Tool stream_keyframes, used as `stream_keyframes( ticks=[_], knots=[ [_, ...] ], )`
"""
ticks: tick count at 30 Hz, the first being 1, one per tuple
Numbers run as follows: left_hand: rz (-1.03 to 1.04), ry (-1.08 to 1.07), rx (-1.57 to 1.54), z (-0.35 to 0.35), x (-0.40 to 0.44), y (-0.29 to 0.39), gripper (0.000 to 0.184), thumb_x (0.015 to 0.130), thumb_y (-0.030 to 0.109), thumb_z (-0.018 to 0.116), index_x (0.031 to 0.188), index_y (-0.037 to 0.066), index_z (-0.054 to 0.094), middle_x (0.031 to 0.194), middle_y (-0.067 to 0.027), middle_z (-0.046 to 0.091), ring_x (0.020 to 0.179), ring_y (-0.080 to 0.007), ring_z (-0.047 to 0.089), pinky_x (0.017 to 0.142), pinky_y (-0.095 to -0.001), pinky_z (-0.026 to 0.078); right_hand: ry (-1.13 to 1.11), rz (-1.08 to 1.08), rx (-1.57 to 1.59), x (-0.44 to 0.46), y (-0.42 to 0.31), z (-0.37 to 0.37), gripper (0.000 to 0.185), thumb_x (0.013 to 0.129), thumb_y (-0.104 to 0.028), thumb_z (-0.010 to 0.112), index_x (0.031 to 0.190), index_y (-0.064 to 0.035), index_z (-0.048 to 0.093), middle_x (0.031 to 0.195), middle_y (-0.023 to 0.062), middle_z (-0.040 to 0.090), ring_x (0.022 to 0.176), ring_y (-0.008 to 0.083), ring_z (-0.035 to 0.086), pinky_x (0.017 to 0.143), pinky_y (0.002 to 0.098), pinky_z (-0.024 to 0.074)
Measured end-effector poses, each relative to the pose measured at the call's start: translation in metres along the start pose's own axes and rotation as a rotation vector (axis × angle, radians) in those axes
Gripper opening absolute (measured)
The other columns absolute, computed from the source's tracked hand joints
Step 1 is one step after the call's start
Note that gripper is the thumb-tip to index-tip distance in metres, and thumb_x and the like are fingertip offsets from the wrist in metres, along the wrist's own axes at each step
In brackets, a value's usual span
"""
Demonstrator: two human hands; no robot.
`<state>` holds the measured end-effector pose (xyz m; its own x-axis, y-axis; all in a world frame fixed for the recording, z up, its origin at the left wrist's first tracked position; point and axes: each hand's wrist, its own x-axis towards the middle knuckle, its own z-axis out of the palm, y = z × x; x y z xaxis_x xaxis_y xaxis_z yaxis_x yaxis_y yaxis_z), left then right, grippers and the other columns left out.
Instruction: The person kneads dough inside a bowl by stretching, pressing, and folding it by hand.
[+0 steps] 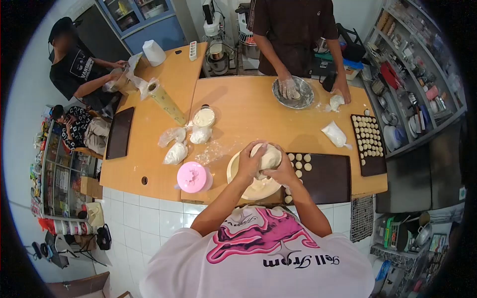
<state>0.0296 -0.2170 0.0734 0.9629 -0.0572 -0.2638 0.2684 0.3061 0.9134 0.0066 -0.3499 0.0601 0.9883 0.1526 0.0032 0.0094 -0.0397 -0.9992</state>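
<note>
A large pale ball of dough [269,157] is held between both my hands over a cream-coloured bowl [262,192]. My left hand [248,162] curves around its left side. On the lower right side, my right hand [283,171] grips it with bent fingers. Beneath the dough, the bowl's inside is partly hidden by my hands and arms. Just right of the bowl lies a dark baking tray [328,179] with several small dough rounds [298,165] along its left part. A pink-lidded container [192,177] stands left of the bowl.
Flour bags [176,153], a tub of white powder [203,117] and a plastic-film roll [166,103] stand left. Opposite, a person works at a metal bowl [293,93]. A filled tray [368,144] lies far right, near a white bag [335,134]. Another person handles plastic at left.
</note>
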Motion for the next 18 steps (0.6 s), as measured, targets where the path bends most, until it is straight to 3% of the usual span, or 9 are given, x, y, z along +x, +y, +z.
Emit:
stream_keyframes(
  ticks=[4,7,10,13,16,18],
  knots=[
    [0.141,0.115,-0.074,-0.005,0.001,-0.016,0.020,0.086,0.019,0.065,0.079,0.001,0.059,0.073,-0.0019,0.059,0.065,-0.0074,0.048,0.058,-0.0251,0.042,-0.030,-0.102,-0.320,0.003,0.018,-0.002,0.079,0.055,-0.009,0.080,0.125,0.0034,0.045,0.111,0.0155,0.060,0.104,0.0215,0.058,0.091,0.0332,0.0455],
    [0.263,0.243,0.096,-0.014,0.008,-0.024,0.030,0.084,0.023,0.068,0.066,0.006,0.051,0.062,-0.0030,0.055,0.053,-0.0083,0.048,0.049,-0.0253,0.041,-0.126,-0.090,-0.224,-0.001,0.007,0.002,0.078,0.056,-0.012,0.080,0.124,0.0056,0.045,0.110,0.0179,0.061,0.103,0.0249,0.059,0.092,0.0349,0.0452],
    [0.299,0.376,0.325,-0.023,0.018,-0.023,0.032,0.083,0.021,0.069,0.061,0.006,0.051,0.056,-0.0013,0.052,0.049,-0.0079,0.044,0.046,-0.0254,0.037,-0.075,-0.150,-0.237,-0.003,0.014,0.013,0.077,0.058,-0.014,0.080,0.124,0.0061,0.046,0.113,0.0191,0.059,0.106,0.0266,0.058,0.093,0.0355,0.0440],
    [0.192,0.450,0.113,-0.021,0.024,-0.013,0.040,0.083,0.024,0.068,0.053,0.006,0.049,0.050,0.0014,0.042,0.050,-0.0065,0.036,0.046,-0.0270,0.031,0.008,-0.187,-0.434,-0.002,0.022,0.026,0.079,0.060,-0.013,0.080,0.127,0.0058,0.042,0.116,0.0192,0.058,0.109,0.0262,0.056,0.095,0.0350,0.0423],
    [0.172,0.441,0.056,-0.029,0.032,-0.008,0.037,0.083,0.024,0.067,0.055,0.005,0.051,0.051,0.0010,0.045,0.047,-0.0075,0.038,0.046,-0.0273,0.033,-0.162,-0.176,-0.278,0.003,0.010,0.020,0.085,0.064,-0.011,0.079,0.135,0.0021,0.035,0.122,0.0181,0.055,0.112,0.0261,0.053,0.096,0.0374,0.0412],
    [0.098,0.314,-0.126,-0.035,0.032,-0.002,0.039,0.087,0.028,0.063,0.058,0.004,0.052,0.052,0.0001,0.047,0.047,-0.0085,0.041,0.046,-0.0271,0.034,-0.269,0.043,0.109,0.002,-0.008,0.007,0.089,0.065,-0.011,0.078,0.139,-0.0011,0.030,0.126,0.0179,0.052,0.114,0.0273,0.052,0.097,0.0391,0.0401]
  ],
)
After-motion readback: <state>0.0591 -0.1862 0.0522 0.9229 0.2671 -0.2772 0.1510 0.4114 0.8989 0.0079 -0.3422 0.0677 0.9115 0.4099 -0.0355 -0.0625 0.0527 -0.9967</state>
